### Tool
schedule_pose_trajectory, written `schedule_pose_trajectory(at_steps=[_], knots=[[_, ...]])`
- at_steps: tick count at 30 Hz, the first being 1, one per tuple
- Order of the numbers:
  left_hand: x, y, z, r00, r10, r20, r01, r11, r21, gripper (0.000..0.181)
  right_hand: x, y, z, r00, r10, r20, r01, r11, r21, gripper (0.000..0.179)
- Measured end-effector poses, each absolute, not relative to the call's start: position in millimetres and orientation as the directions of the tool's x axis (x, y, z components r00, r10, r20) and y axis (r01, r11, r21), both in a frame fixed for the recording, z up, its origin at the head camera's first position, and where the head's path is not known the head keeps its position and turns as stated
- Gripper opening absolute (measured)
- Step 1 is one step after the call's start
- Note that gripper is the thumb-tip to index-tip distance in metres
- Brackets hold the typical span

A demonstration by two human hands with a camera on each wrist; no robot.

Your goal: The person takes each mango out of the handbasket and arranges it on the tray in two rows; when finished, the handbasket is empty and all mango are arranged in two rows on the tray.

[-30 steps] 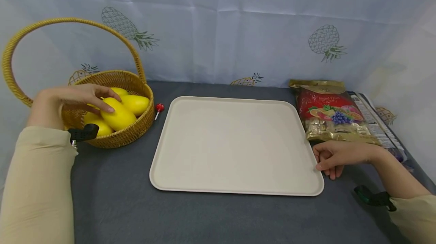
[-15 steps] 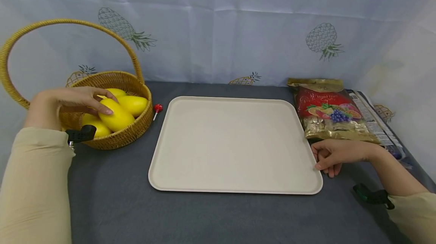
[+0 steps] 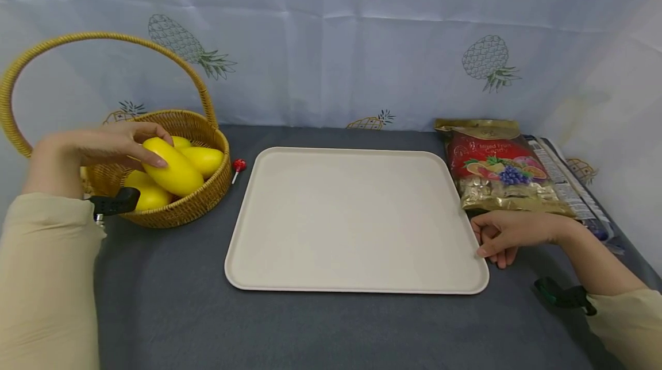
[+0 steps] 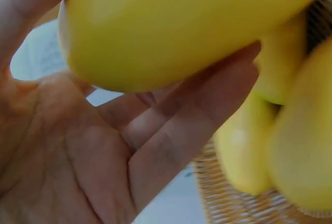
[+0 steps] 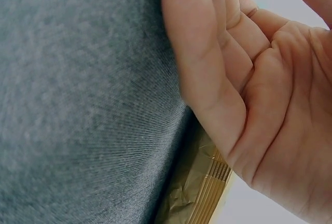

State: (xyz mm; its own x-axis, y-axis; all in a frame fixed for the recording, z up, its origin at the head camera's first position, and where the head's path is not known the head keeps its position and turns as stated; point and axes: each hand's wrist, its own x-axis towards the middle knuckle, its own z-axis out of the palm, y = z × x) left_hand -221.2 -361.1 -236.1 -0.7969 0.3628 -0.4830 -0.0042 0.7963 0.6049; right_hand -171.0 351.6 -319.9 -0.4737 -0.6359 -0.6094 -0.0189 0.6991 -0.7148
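My left hand (image 3: 111, 143) pinches a yellow mango (image 3: 176, 169) between thumb and fingers, over the wicker basket (image 3: 207, 200). In the left wrist view, the thumb and fingers of the left hand lie on opposite sides of this mango (image 4: 171, 32). Several more mangoes, one of them a mango (image 3: 204, 160) at the right, lie in the basket. My right hand (image 3: 517, 235) rests at the right edge of the beige tray (image 3: 357, 220), thumb against its rim and fingers loosely curled. The right wrist view shows nothing inside this hand (image 5: 280, 99).
A red lollipop (image 3: 238, 169) lies between basket and tray. Behind the right hand, a red and gold bag of candy (image 3: 499, 163) leans over another printed packet (image 3: 571, 186). The basket's tall handle (image 3: 111, 35) arches above the left hand. A pineapple-print curtain (image 3: 310, 65) hangs at the back.
The left hand has moved slightly left and up, and the mango it holds has tilted, its left end raised. The right hand stays by the tray. The view has shifted a little.
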Motion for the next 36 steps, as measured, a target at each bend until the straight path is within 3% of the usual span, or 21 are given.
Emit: schedule_pose_trajectory(at_steps=[6, 10, 18, 26, 31, 36], knots=[[-210, -359, -217, -0.872, 0.306, -0.382, 0.025, 0.807, 0.590, 0.032, -172, 351, -319, -0.479, -0.632, -0.609, -0.035, 0.708, -0.706, 0.020], [-206, -352, -208, -0.892, 0.341, -0.296, 0.094, 0.782, 0.617, 0.035, -172, 351, -318, -0.472, -0.635, -0.611, -0.031, 0.705, -0.709, 0.019], [-207, -324, -199, -0.860, 0.489, -0.146, 0.216, 0.608, 0.764, 0.039, -171, 352, -319, -0.466, -0.642, -0.609, -0.009, 0.692, -0.722, 0.019], [-210, -277, -199, -0.845, 0.534, 0.002, 0.288, 0.452, 0.844, 0.043, -171, 353, -319, -0.461, -0.655, -0.598, -0.009, 0.678, -0.735, 0.020], [-216, -248, -203, -0.812, 0.582, 0.038, 0.276, 0.326, 0.904, 0.044, -171, 352, -319, -0.458, -0.656, -0.600, -0.003, 0.676, -0.737, 0.020], [-221, -217, -208, -0.833, 0.553, 0.034, 0.248, 0.318, 0.915, 0.043, -170, 353, -320, -0.460, -0.656, -0.598, -0.004, 0.676, -0.737, 0.020]])
